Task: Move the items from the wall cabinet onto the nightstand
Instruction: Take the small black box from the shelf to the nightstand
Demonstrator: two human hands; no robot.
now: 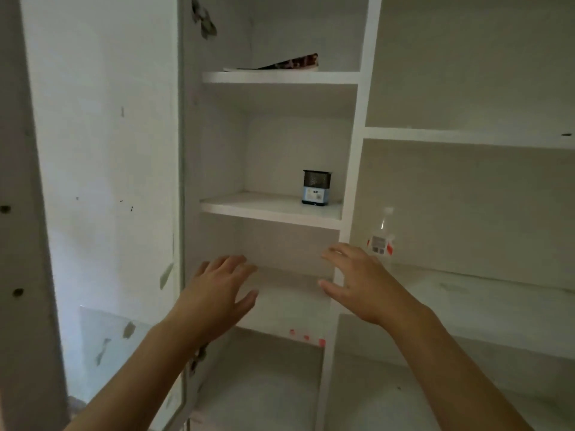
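The white wall cabinet [351,169] stands open in front of me. A small box with a black mesh top and a blue label [315,188] sits at the right of the middle shelf [249,208]. On the top shelf lies a flat dark patterned item [289,64]. A clear bottle with a white cap and red-and-white label [382,234] stands in the compartment to the right. My left hand [214,293] and my right hand [361,281] are raised below the middle shelf, fingers spread, holding nothing.
The open cabinet door [105,181] hangs at the left, its edge close to my left forearm. A vertical divider [342,244] separates the narrow shelves from the wider right compartments [466,290]. Red marks [306,337] dot the lower shelf's front edge.
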